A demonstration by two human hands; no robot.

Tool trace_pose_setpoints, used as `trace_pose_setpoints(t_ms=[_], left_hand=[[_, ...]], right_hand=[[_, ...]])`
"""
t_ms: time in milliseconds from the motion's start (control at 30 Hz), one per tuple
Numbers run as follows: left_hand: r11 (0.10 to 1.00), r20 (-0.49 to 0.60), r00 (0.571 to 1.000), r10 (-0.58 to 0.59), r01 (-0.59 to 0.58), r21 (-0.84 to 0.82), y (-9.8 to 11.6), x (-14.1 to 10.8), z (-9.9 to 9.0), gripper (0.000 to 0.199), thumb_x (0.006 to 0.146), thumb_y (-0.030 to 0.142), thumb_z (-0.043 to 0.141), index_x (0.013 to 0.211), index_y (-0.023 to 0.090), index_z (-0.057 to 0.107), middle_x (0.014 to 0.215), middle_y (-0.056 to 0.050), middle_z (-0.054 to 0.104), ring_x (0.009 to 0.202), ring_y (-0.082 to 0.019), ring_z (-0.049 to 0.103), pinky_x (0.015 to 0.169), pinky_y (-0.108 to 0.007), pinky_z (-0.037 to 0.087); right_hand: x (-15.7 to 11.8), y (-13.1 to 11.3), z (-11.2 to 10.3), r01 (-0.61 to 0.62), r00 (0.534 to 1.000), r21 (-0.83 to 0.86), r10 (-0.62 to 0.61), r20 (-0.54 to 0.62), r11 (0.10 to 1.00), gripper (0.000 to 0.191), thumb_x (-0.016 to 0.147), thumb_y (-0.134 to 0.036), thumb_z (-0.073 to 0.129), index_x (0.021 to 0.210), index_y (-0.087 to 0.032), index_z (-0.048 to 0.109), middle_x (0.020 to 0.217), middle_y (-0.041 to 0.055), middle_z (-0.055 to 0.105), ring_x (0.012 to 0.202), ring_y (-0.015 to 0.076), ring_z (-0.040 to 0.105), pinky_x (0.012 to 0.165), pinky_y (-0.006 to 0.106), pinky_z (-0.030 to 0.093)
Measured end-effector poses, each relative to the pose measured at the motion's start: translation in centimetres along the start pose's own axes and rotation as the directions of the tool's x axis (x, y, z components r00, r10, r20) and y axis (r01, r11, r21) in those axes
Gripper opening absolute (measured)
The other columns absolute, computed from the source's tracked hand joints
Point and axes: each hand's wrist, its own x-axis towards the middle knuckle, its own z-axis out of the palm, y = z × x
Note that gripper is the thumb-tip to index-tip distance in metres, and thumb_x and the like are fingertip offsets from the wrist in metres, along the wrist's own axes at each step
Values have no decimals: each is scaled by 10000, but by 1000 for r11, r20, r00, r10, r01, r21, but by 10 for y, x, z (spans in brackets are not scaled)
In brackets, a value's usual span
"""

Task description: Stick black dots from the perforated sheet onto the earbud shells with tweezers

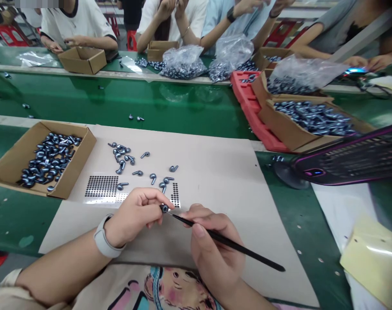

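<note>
My left hand, with a pale watch band on its wrist, pinches a dark blue wireless earbud between thumb and forefinger. In my right hand is a slim black fine-tipped tool, gripped like a pen; whether it has one or two prongs I cannot tell. Its thin tip meets or nearly meets the earbud. Just beyond my left hand, a clear sheet of small black dots lies on the beige mat, partly hidden by that hand. Several loose earbuds are scattered around the sheet.
A cardboard box of earbuds stands at left. On the right are a red tray, another filled box and a black fan-like device. Bagged earbuds lie across the green channel, where co-workers sit.
</note>
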Motion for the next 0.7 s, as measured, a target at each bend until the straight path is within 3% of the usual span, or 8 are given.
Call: trace_pose_setpoints(t_ms=[333,533,700], left_hand=[[997,11,998,58,-58,53,-3,0,-3,245,596,163,524,752,157,713,487,45,561,417,-70,416,393,-174,274],[993,1,997,73,-73,91,-3,0,-2,238,598,164,515,752,153,697,481,47,546,419,-71,405,416,-188,290],[993,-10,998,57,-56,108,-4,0,-2,242,602,175,521,766,157,699,496,40,556,430,-81,425,406,-187,294]], right_hand=[[-2,5,-2,98,995,-87,-97,21,991,186,937,-104,545,1033,-233,638,956,42,711,840,187,641,760,396,479],[-3,1,-6,155,986,-214,-136,99,964,255,904,-56,535,1059,-236,627,986,58,706,827,204,655,787,441,463],[-4,1,-7,200,980,-222,-191,60,954,312,880,-2,536,1084,-220,624,1011,59,712,857,209,659,811,448,450]])
